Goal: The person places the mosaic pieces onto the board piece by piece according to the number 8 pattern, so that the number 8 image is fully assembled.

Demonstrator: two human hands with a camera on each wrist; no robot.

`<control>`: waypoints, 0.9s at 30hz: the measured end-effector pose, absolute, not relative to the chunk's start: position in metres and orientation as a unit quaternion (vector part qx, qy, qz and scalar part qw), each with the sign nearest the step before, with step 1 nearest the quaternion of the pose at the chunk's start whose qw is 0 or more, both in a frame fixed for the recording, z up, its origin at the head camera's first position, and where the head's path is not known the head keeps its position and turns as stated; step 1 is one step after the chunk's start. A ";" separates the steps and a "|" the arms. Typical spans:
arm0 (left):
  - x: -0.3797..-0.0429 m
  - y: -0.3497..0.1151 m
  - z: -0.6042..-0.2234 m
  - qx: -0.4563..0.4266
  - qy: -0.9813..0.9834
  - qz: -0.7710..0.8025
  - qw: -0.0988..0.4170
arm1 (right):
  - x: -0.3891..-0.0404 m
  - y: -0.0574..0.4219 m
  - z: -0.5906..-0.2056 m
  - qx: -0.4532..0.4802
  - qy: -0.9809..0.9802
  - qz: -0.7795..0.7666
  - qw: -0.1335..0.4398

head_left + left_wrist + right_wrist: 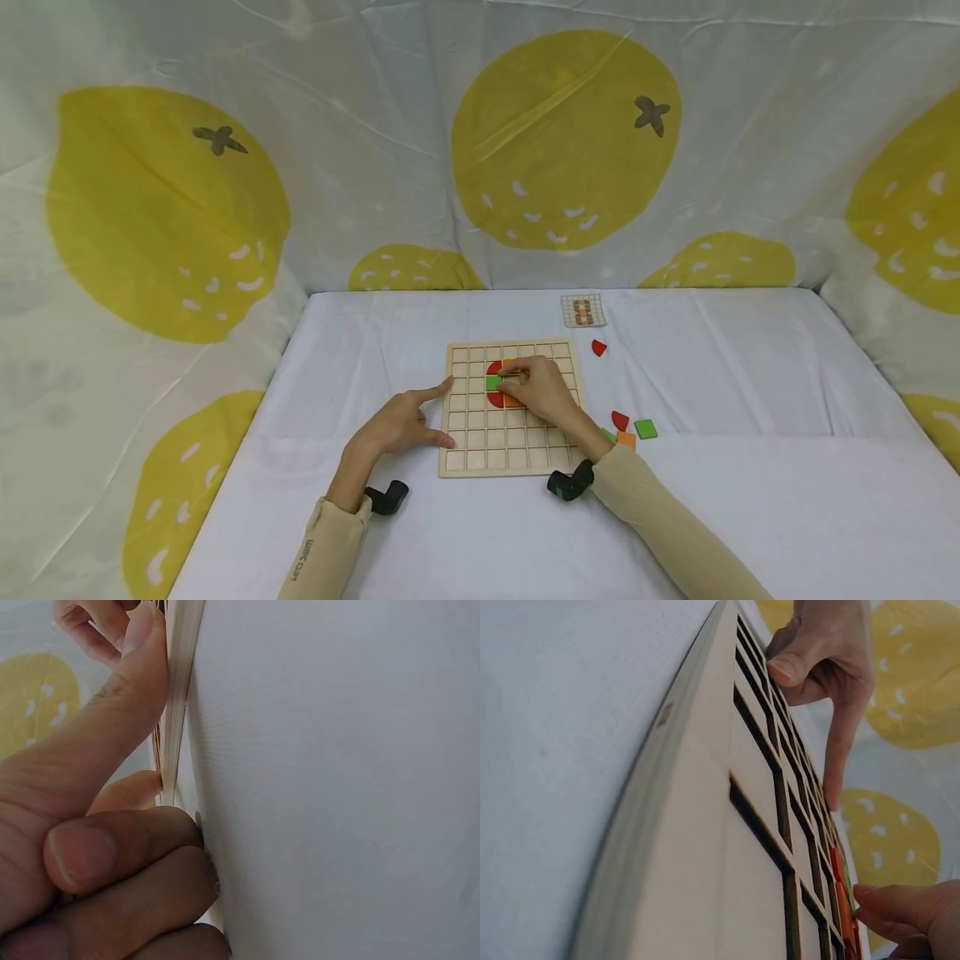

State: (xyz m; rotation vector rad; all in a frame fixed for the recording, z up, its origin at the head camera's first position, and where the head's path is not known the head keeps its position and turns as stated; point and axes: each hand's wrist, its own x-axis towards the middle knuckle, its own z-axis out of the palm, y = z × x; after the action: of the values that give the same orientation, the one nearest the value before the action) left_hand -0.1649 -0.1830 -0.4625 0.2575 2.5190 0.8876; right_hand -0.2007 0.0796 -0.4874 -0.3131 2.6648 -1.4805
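Observation:
A wooden grid board lies on the white cloth. My left hand rests at its left edge, thumb and index finger stretched apart and touching the frame, the other fingers curled under. Over the upper middle of the grid, my right hand pinches a green square tile between thumb and index finger at one cell. Red quarter-round tiles sit above and below that cell, with orange tiles to their right, partly hidden by the right hand. In the right wrist view the green tile shows edge-on at the fingertips.
A small pattern card lies behind the board. To the right are loose red quarter-round pieces, a green square and an orange square, partly covered by the right forearm. Lemon-print cloth hangs behind and at both sides.

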 end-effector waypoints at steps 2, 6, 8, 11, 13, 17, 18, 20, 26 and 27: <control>-0.165 -0.182 -0.463 0.093 0.914 0.322 0.229 | -0.200 0.083 -0.486 -0.100 0.868 -0.486 0.039; -0.165 -0.182 -0.462 0.094 0.914 0.323 0.227 | -0.198 0.095 -0.482 -0.089 0.870 -0.484 0.040; -0.164 -0.182 -0.462 0.094 0.914 0.324 0.225 | -0.197 0.103 -0.480 -0.080 0.870 -0.485 0.041; -0.164 -0.182 -0.463 0.093 0.915 0.324 0.221 | -0.194 0.117 -0.476 -0.066 0.870 -0.487 0.045; -0.165 -0.182 -0.463 0.094 0.916 0.323 0.220 | -0.192 0.127 -0.474 -0.057 0.872 -0.485 0.045; -0.165 -0.182 -0.464 0.095 0.915 0.323 0.220 | -0.188 0.148 -0.472 -0.043 0.884 -0.465 0.034; -0.165 -0.182 -0.464 0.095 0.915 0.324 0.220 | -0.187 0.154 -0.472 -0.041 0.886 -0.460 0.029; -0.165 -0.183 -0.464 0.095 0.915 0.324 0.222 | -0.186 0.166 -0.472 -0.034 0.891 -0.452 0.020; -0.165 -0.182 -0.464 0.092 0.914 0.324 0.226 | -0.183 0.197 -0.473 -0.013 0.899 -0.437 0.006; -0.165 -0.182 -0.464 0.092 0.914 0.324 0.226 | -0.183 0.200 -0.474 -0.007 0.901 -0.433 0.005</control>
State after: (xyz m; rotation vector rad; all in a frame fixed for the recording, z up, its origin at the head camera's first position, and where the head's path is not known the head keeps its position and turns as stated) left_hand -0.1648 -0.1824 -0.4639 0.2544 2.5212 0.8921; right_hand -0.1826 0.2004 -0.4739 -0.0207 2.8227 -1.3565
